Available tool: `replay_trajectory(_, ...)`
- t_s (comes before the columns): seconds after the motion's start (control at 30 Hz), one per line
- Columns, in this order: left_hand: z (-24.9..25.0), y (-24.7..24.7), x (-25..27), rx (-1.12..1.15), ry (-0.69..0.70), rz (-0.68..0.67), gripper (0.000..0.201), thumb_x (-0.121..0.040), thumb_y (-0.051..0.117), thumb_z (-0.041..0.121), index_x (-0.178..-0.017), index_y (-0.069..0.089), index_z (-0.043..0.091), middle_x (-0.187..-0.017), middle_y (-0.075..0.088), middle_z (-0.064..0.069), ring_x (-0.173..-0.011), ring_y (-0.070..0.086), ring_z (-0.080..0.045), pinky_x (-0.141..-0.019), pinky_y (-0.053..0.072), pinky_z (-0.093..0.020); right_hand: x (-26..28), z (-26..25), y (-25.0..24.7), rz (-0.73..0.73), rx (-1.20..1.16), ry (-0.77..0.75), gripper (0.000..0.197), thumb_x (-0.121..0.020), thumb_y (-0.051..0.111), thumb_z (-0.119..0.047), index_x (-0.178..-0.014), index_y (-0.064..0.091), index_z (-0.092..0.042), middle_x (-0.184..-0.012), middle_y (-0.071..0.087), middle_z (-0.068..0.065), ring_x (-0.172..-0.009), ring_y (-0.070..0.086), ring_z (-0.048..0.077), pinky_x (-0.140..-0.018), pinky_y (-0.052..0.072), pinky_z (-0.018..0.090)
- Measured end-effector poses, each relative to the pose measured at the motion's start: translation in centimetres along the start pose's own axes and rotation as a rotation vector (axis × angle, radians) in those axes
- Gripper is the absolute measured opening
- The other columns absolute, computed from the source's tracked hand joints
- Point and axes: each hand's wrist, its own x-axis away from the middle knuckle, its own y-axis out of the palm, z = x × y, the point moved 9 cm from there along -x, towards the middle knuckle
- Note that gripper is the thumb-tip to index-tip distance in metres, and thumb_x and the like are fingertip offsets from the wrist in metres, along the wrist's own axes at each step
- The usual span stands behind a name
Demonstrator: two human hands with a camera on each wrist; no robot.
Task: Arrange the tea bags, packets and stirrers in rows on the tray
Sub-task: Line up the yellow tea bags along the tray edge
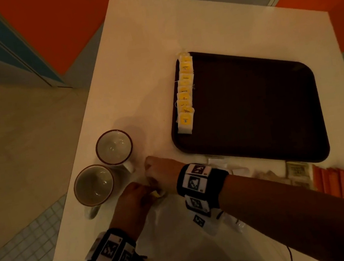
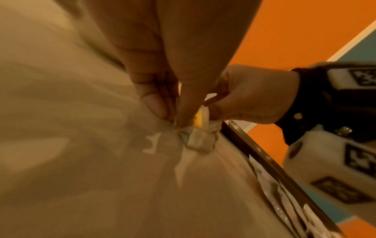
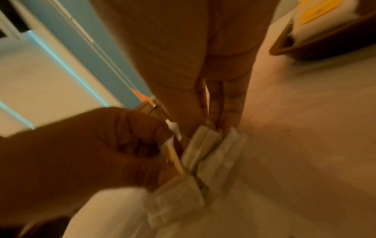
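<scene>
Currently we pinch a clump of tea bags (image 3: pixel 205 154) on the tabletop (image 1: pixel 143 45) near the tray (image 1: pixel 252 108), left hand (image 1: pixel 132 202) and right hand (image 1: pixel 163 167) both gripping; tangled strings may tear.

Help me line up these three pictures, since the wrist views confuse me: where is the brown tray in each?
Head: the brown tray fills the centre right, tea bags along its left edge.
Left wrist: only its dark rim, slanting at lower right.
Right wrist: one corner at upper right.
Shared landmark: the tea bag both hands pinch.
</scene>
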Motion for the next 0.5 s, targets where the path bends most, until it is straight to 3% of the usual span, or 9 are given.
replay_trajectory(0.1,0.0,-0.1,-0.2,0.025,0.040,0.014,0.014,-0.079,0.069,0.016,-0.093,0.072,0.014,-0.089,0.052,0.002,-0.079,0.050,-0.014,-0.068,0.030,-0.007,1.6,1.2,-0.6,0.001,-0.058,-0.042,0.026,-0.079,0.067,-0.017,-0.091,0.066,0.006,-0.115,0.055,0.020,-0.103,0.052,0.032,-0.085,0.037,0.030)
replay_trajectory(0.17,-0.2,-0.1,-0.4,0.017,0.053,0.015,0.011,-0.077,0.070,0.017,-0.087,0.072,0.012,-0.085,0.050,0.003,-0.076,0.049,-0.013,-0.066,0.029,-0.006,2.5,1.8,-0.5,0.010,-0.076,-0.051,0.022,-0.076,0.070,-0.014,-0.086,0.068,0.005,-0.116,0.055,0.019,-0.104,0.051,0.029,-0.082,0.033,0.024)
replay_trajectory(0.3,0.0,0.1,-0.8,-0.009,0.058,-0.024,0.009,-0.079,0.069,0.017,-0.084,0.071,0.011,-0.085,0.054,-0.001,-0.077,0.052,-0.016,-0.065,0.033,-0.014,2.9,1.4,0.7,-0.053,-0.021,-0.092,0.019,-0.075,0.071,-0.015,-0.086,0.070,0.000,-0.119,0.054,0.016,-0.104,0.050,0.028,-0.081,0.032,0.021)
replay_trajectory(0.37,0.4,-0.5,-0.7,-0.020,0.052,-0.026,0.008,-0.082,0.065,0.017,-0.088,0.069,0.013,-0.087,0.057,-0.001,-0.080,0.055,-0.019,-0.067,0.036,-0.020,2.9,0.8,1.2,-0.084,0.039,-0.132,0.016,-0.079,0.068,-0.014,-0.088,0.068,-0.001,-0.119,0.054,0.016,-0.102,0.050,0.031,-0.086,0.038,0.027)
replay_trajectory(0.5,4.2,-4.8,-0.7,0.011,0.111,0.090,0.006,-0.086,0.060,0.016,-0.086,0.065,0.017,-0.077,0.058,0.009,-0.070,0.053,-0.002,-0.063,0.035,-0.010,3.1,1.1,2.5,-0.136,0.102,-0.107,0.015,-0.085,0.058,-0.008,-0.097,0.063,-0.003,-0.112,0.056,0.017,-0.101,0.053,0.033,-0.089,0.044,0.036)
